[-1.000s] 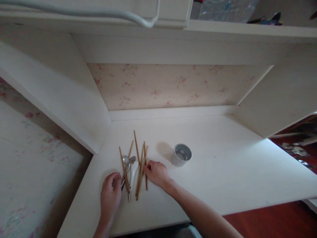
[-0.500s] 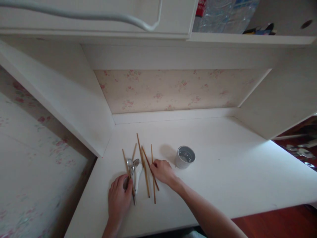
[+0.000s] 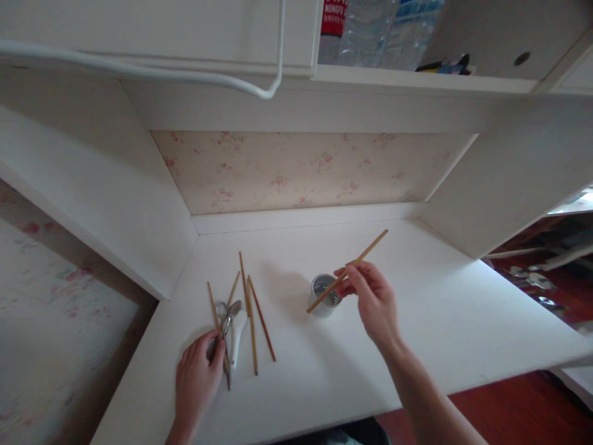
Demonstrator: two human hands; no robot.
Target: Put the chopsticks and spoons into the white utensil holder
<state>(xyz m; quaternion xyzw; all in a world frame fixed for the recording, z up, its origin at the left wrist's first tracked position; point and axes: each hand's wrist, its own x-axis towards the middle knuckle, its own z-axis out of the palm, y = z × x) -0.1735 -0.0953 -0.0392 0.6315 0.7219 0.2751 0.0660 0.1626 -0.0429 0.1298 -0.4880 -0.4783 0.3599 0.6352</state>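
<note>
**Cup (image 3: 325, 313) below, chopstick (image 3: 370, 248) aslant above it**

Over the white desk (image 3: 430, 334), the right hand (image 3: 373, 296) is clamped on the chopstick near its middle, thumb pressed against fingers. The cup stands upright just beside those fingertips. From where I stand, the stick cuts across the cup's mouth and its left tip shows past the far side; whether it touches the rim, I can't tell. I'd turn the wrist until the stick stands steeper, bringing that left tip over the opening. Gripping nearer one end would probably keep the fingers off the rim, and a light touch seems wise, since a knock could tip the cup.

Overhead runs a white cabinet (image 3: 162, 31), with a white rod or cable (image 3: 204, 77) across its front and plastic bottles (image 3: 370, 34) inside, all well apart from the hands. The left hand (image 3: 199, 364) rests on the desk by the metal spoons (image 3: 233, 311); I can't tell whether its fingers grip anything. A white soup spoon (image 3: 238, 327) and loose chopsticks (image 3: 262, 319) lie alongside. Some overlap, so one could snag another. The right fingers and the stick hide part of the mouth.
</note>
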